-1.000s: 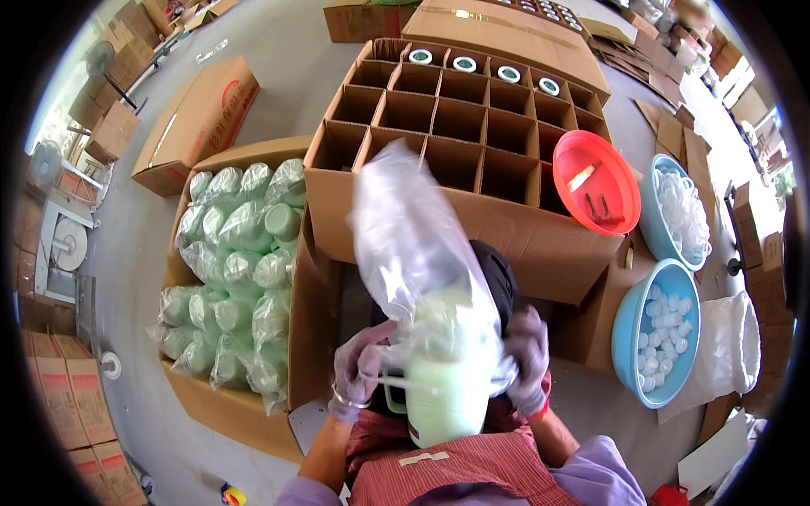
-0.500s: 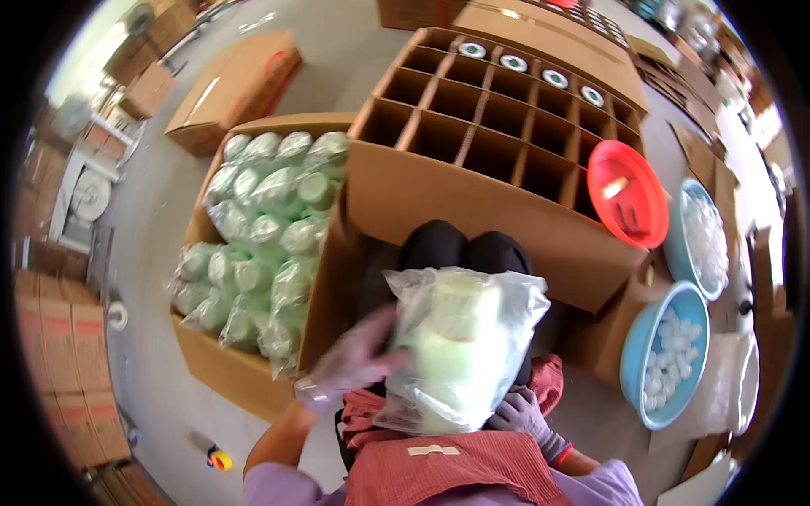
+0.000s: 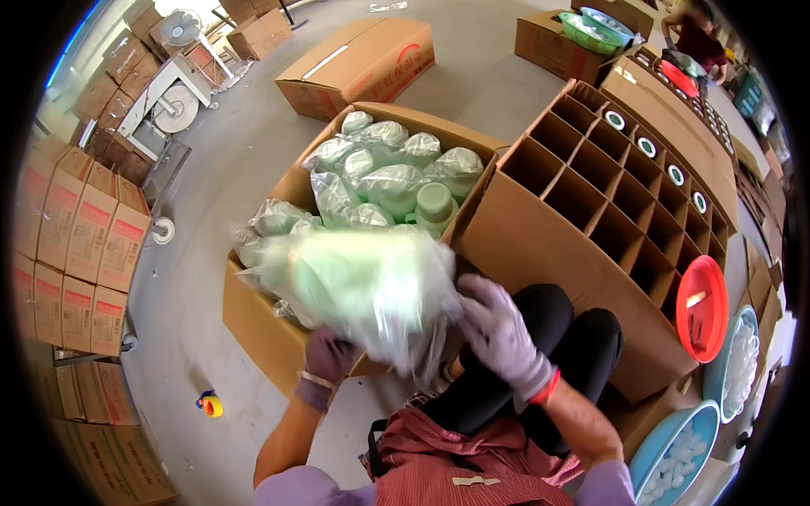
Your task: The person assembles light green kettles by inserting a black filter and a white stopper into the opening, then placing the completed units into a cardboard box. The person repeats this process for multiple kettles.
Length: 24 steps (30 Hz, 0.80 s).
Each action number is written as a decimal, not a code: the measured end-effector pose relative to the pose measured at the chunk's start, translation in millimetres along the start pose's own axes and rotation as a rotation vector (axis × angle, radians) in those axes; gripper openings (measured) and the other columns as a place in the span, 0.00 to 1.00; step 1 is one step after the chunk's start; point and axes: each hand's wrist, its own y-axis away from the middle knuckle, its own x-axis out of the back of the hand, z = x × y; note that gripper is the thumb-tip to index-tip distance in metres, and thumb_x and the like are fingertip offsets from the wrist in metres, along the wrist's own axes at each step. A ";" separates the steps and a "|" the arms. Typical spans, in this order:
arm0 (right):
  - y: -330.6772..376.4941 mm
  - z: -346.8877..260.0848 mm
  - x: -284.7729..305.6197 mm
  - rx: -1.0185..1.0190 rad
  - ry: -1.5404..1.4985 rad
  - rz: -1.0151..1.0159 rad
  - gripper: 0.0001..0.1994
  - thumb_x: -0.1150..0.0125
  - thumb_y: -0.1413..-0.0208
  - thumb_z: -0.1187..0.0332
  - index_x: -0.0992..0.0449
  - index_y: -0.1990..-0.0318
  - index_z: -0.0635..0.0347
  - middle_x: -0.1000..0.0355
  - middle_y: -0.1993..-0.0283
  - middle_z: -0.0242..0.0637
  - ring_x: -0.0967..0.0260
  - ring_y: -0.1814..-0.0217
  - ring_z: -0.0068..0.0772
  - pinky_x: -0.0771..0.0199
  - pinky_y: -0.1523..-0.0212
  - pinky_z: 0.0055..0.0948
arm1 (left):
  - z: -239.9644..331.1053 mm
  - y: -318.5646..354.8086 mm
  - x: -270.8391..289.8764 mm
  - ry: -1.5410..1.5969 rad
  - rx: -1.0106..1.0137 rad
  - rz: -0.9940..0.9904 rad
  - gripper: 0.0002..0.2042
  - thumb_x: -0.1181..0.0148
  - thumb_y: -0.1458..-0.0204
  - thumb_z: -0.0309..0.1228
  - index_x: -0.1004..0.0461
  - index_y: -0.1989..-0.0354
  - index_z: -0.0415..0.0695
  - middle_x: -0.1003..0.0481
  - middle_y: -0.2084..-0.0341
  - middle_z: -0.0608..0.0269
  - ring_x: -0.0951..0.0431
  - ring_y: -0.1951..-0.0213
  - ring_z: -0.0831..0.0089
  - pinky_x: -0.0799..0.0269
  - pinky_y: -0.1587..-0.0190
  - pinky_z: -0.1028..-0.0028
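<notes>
Floor (image 3: 190, 320): tape (image 3: 211, 406). Left hand (image 3: 328, 357) grips bagged bottle (image 3: 359, 266), overlapping carton (image 3: 260, 320) (right hand (image 3: 501, 336): hold unclear).

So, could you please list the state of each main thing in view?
Pale green container: inside a clear plastic bag, blurred
Brown cardboard box on the left: open, holding bagged containers
Brown cardboard box with dividers: open, partly filled
Brown cardboard box on the floor beyond: closed
Red round plastic tray: holding small items
Nearer blue round plastic basin: holding small white pieces
White standing fan: upright, unclear whether on
</notes>
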 end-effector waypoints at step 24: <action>-0.3 61.2 24.6 -0.094 0.421 -0.199 0.15 0.32 0.57 0.68 0.22 0.59 0.58 0.26 0.58 0.35 0.28 0.55 0.39 0.32 0.42 0.46 | 82.5 -331.0 111.3 -1.500 -0.638 0.706 0.18 0.37 0.47 0.35 0.25 0.52 0.36 0.22 0.57 0.52 0.23 0.55 0.60 0.26 0.51 0.68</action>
